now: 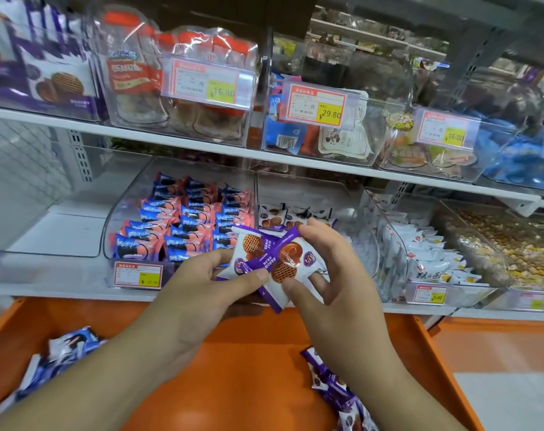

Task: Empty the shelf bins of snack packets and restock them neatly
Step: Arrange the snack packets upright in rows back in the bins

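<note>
Head view: left hand (199,281) and right hand (333,269) both pinching small stack of purple-and-white waffle packets (270,262), holding it in front of lower shelf, just before middle clear bin (351,213). A few matching packets lying at back of that bin. Bin to left (124,213) sitting full of pink-and-blue packets (186,222) in neat rows. Orange tray (249,368) below holding loose purple packets (336,387) at right, blue-white ones (62,353) at left.

White shelves (177,141) above an orange ledge (249,368).
</note>
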`<state>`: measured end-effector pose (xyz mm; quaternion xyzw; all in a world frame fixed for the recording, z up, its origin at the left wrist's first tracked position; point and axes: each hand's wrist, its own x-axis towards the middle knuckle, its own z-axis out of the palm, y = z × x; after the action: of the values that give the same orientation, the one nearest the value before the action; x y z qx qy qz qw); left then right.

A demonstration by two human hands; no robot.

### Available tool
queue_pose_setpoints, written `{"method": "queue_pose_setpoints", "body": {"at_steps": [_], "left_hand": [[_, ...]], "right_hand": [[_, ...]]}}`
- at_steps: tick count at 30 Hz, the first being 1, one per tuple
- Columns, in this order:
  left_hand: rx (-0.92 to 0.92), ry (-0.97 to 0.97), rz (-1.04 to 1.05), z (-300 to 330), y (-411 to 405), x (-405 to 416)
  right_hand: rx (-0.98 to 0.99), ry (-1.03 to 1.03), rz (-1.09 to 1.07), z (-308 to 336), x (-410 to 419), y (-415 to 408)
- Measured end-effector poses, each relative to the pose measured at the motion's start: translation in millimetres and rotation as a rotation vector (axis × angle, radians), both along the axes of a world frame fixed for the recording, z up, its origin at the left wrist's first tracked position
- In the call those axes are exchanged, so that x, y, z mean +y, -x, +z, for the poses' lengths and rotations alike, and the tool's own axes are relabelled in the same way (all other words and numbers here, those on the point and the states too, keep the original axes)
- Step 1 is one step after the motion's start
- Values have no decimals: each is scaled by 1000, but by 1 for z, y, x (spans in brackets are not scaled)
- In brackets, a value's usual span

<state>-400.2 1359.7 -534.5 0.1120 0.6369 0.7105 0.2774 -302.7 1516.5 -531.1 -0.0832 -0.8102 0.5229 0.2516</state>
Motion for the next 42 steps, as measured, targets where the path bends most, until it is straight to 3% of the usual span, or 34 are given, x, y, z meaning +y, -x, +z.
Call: {"method": "queue_pose_setpoints", "body": {"at_steps": [5,9,14,17,24,32,42], "left_hand": [[73,11,-23,1,0,-2],[205,122,-64,0,1,-5],[420,376,-47,-8,9,-4],[512,424,0,-10,11,8],[798,552,-76,-12,54,115],[912,708,-42,-67,135,252],[1274,894,-47,-105,153,291]], "right_hand": [[-68,270,-51,1,4,2],[-28,323,-40,10,13,-3],[-114,242,-180,10,45,-4],[-145,182,-257,10,76,-6],[-104,64,-417,6,144,-3],[-60,29,-421,-17,186,-9],[-68,-21,-380,-22,203,-20]]}}
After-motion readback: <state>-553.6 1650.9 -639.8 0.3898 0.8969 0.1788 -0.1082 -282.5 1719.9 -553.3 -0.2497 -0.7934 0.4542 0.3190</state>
